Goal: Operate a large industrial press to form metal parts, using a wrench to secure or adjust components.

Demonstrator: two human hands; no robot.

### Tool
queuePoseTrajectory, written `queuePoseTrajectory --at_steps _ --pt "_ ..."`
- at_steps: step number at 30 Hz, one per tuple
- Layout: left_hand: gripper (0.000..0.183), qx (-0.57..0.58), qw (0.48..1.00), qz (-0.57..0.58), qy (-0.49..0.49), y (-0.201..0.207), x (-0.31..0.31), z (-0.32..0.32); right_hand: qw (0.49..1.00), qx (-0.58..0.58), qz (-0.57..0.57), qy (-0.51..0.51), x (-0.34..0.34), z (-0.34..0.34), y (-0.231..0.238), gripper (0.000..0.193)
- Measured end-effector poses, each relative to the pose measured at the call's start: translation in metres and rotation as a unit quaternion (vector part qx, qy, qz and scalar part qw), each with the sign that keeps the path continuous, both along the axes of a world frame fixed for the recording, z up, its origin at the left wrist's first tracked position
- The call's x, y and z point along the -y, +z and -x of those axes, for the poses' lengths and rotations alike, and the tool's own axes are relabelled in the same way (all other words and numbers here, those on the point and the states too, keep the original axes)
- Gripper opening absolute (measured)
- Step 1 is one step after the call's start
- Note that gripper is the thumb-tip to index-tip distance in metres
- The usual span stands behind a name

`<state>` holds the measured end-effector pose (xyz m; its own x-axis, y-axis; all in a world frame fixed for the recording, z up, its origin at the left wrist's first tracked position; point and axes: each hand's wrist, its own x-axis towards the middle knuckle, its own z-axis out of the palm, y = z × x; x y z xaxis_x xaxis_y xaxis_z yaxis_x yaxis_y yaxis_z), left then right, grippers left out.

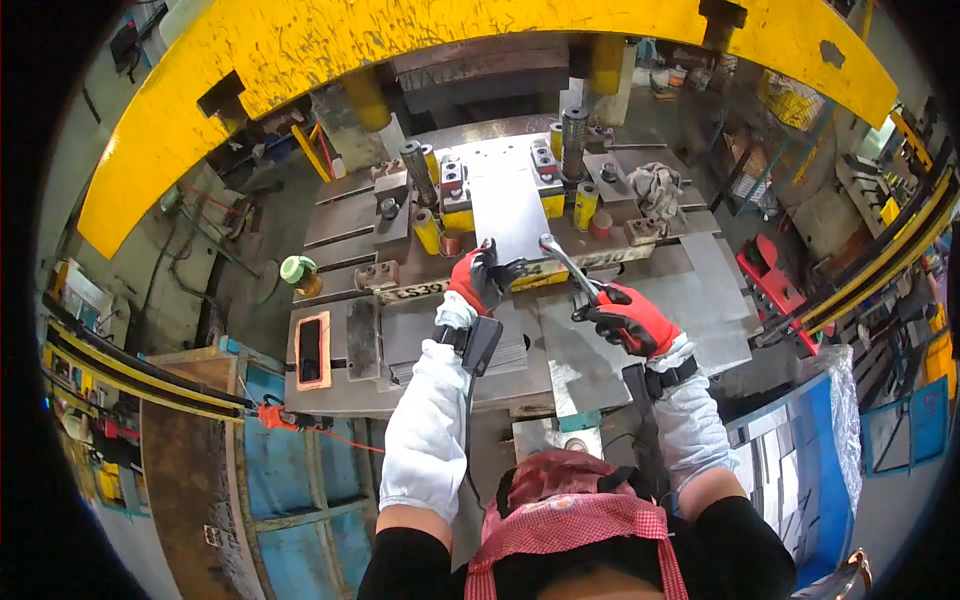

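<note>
A pale, flat metal sheet [508,205] lies between the die blocks in front of me. My left hand [482,280], in a red and black glove, is at its near left corner. The fingers appear closed on the sheet's edge, though the glove hides the exact contact. My right hand [632,318], gloved alike, is wrapped round the handle of a long metal hand tool [570,264] with a rounded head. That head is at the sheet's near right corner; whether it touches cannot be made out.
Steel guide posts [574,140] and yellow cylinders [586,204] stand on both sides. A yellow press frame [400,45] arches above. Stacked sheets [440,335], a phone [312,350], a green-capped bottle [300,275] and a grey rag [656,188] lie around the work.
</note>
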<state>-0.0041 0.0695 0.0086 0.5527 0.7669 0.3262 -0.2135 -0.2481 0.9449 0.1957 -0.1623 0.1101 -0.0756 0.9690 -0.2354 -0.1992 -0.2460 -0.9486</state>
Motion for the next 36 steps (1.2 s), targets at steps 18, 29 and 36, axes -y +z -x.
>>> queuePoseTrajectory --at_steps 18,29,36 --pt "0.026 0.210 0.854 0.476 0.026 0.049 0.037 -0.011 0.956 0.068 -0.277 -0.070 -0.116 -0.035 0.020 0.018" --pt "0.020 0.203 0.857 0.474 -0.008 0.035 0.017 -0.021 0.988 -0.028 0.089 -0.122 0.094 -0.088 -0.110 0.049" --pt "0.025 0.159 0.902 0.400 0.034 0.034 -0.028 -0.043 0.973 -0.018 0.075 -0.219 0.074 -0.074 -0.140 0.038"
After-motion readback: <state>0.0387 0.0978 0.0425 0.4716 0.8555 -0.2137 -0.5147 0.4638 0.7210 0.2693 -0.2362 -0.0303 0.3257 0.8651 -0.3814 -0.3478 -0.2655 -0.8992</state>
